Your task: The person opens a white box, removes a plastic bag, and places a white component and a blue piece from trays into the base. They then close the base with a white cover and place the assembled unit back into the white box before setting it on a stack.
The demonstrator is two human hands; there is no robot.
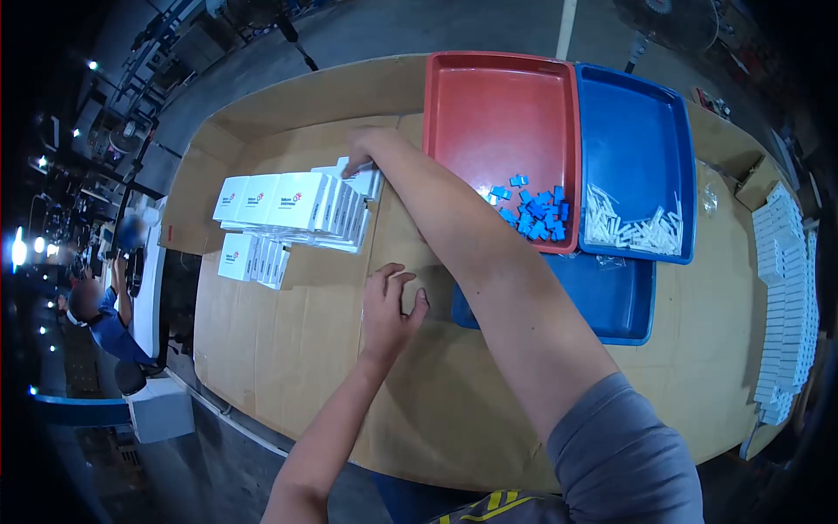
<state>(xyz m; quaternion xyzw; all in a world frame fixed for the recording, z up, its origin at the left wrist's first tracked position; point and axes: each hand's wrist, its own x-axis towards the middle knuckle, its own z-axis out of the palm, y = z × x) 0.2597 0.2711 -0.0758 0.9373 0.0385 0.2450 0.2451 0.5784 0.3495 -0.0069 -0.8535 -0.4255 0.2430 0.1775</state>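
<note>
On my feed, my nearer right hand (368,144) has its fingers at the two-o'clock end of the white boxes (299,199); their grip I can't tell. My left hand (390,313) curves loosely, empty.

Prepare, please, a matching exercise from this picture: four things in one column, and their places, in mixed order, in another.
Things:
1. right hand
2. left hand
3. blue pieces
4. white sticks

Places:
A. in the red tray
B. over bare cardboard
C. in the upper blue tray
D. at the white boxes

Pairs: 1-D, 2-B, 3-A, 4-C.
</note>
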